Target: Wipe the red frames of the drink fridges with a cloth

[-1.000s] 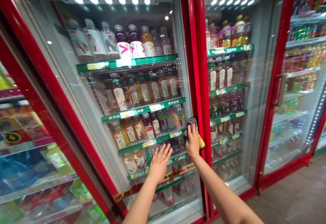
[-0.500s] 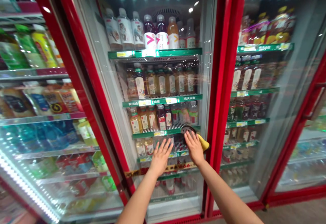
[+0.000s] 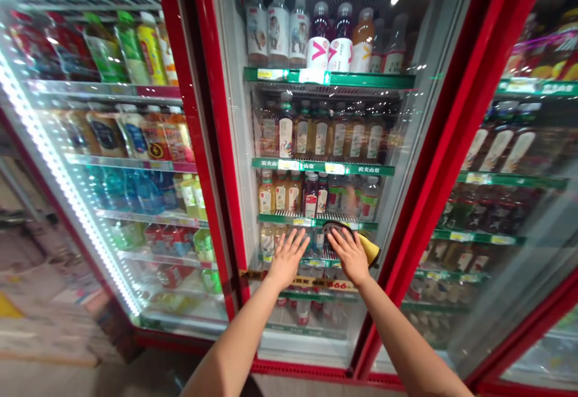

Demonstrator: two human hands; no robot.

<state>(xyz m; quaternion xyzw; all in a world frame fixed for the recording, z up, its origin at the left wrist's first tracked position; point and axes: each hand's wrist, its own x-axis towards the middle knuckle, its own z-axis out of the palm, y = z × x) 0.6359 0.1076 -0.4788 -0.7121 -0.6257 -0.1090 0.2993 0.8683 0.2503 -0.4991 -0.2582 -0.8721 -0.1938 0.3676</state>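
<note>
Both my hands are up against the glass door (image 3: 409, 162) of a red-framed drinks cooler. My left hand (image 3: 285, 261) lies flat there with spread fingers and holds nothing. To its right, my right hand (image 3: 351, 258) presses a cloth (image 3: 371, 249) to the glass, fingers stretched over it. The cloth is yellow on one side and dark grey on the other; a dark part shows above my fingertips, and the yellow end sticks out to the right. Behind the glass, juice bottles (image 3: 310, 197) stand on green-edged shelves.
A yellow banner strip (image 3: 307, 282) runs across the door below my hands. The door's red frame (image 3: 440, 168) rises close to the cloth. Another lit cooler (image 3: 169, 318) with bottles is on the left, and more red-framed doors are on the right. Grey floor (image 3: 153, 373) lies below.
The view has swung left, so the cooler appears further right. Against the door, both hands and the cloth have shifted slightly left, away from the right-hand frame.
</note>
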